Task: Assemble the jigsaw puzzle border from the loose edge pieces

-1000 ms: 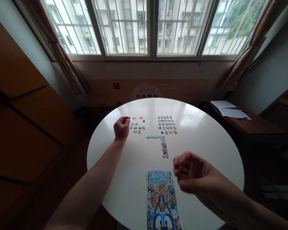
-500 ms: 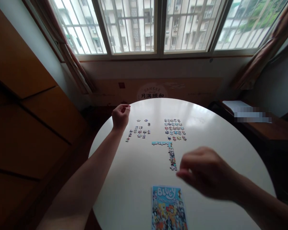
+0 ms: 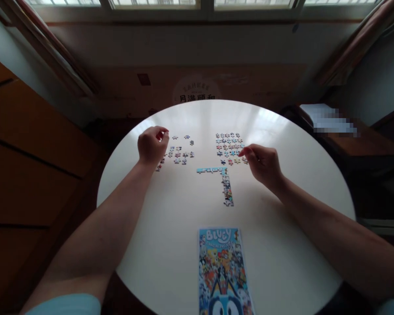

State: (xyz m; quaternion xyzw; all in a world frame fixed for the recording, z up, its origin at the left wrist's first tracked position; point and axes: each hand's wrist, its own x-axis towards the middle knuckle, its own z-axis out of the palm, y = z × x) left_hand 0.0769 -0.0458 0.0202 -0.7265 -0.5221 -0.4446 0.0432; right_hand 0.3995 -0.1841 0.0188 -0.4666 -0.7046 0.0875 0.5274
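My left hand (image 3: 153, 145) is closed in a pinch at the left side of the white table, beside the loose puzzle pieces (image 3: 184, 155). Whatever its fingertips hold is too small to make out. My right hand (image 3: 263, 165) has its fingers curled together, fingertips at the right edge of a grid of puzzle pieces (image 3: 229, 141); I cannot see whether a piece is in them. Nearer to me lies a joined puzzle strip (image 3: 227, 188), a corner shape with a light blue top row and a colourful right column.
A Bluey picture sheet (image 3: 221, 267) lies on the round white table (image 3: 170, 236) at the near edge. Beyond the table are a wall and windows. An orange-brown cabinet (image 3: 22, 170) stands left; a brown side table (image 3: 367, 142) with papers is at right.
The view has tilted downward. My right hand has moved forward from beside the joined strip to the grid of pieces. My left hand stays pinched near the left-hand pieces.
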